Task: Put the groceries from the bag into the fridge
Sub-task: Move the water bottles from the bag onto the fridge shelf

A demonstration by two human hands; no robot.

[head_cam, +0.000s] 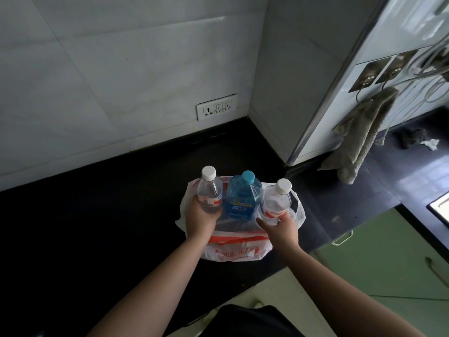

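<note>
Gripping a clear bottle apiece, both hands worked at the white plastic bag [239, 249] slumped on the black counter [97, 227]. The left hand [200, 218] was wrapped around the body of the left clear bottle [208, 190], at the bag's left side; the right hand [283, 228] cupped the lower body of the right clear bottle [277, 203], at the bag's right side. Between them, in the bag, stood a blue bottle [241, 197]. Full bottles likely weigh noticeably and their smooth plastic may slip, so a grip around the labelled waist seemed safest. No open fridge was in view.
</note>
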